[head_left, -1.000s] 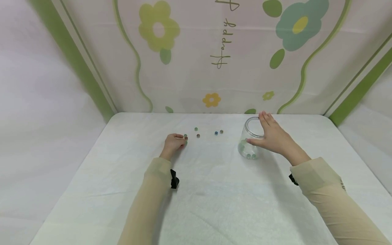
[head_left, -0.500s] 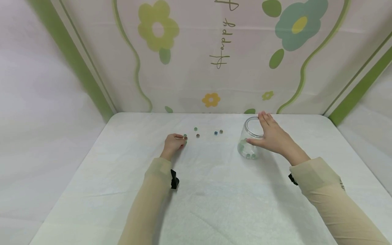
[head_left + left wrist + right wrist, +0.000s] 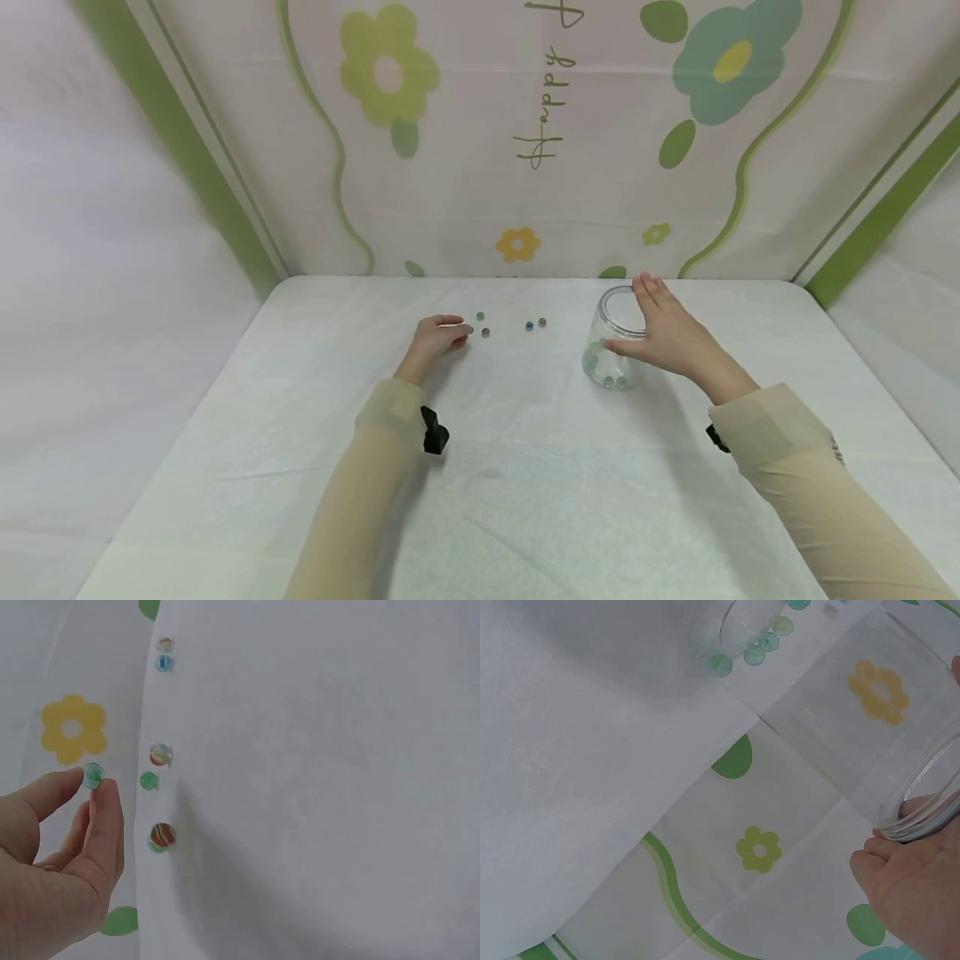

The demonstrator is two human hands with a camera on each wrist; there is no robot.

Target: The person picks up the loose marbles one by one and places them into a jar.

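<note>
In the left wrist view, my left hand (image 3: 67, 862) pinches a green glass marble (image 3: 92, 775) between thumb and fingertips, held up above the table. Below it lie a red-swirled marble (image 3: 163, 834) overlapping a green one, both hidden by the hand in the head view. A green marble (image 3: 480, 317) and a reddish one (image 3: 486, 332) lie just right of that hand. My right hand (image 3: 671, 333) holds a clear jar (image 3: 600, 362) at its open mouth, thumb on the near side and fingers on the far rim. Several green marbles (image 3: 754, 655) rest in the jar's bottom.
A blue marble (image 3: 529, 326) and a brownish marble (image 3: 542, 322) sit between the hands. The white-covered table (image 3: 525, 483) ends at the back against a flower-printed cloth (image 3: 450, 167). White cloth also hangs at both sides.
My left hand has lifted and moved a little right and away from me, with the green marble in its fingers. The right hand and the jar stay as they were.
</note>
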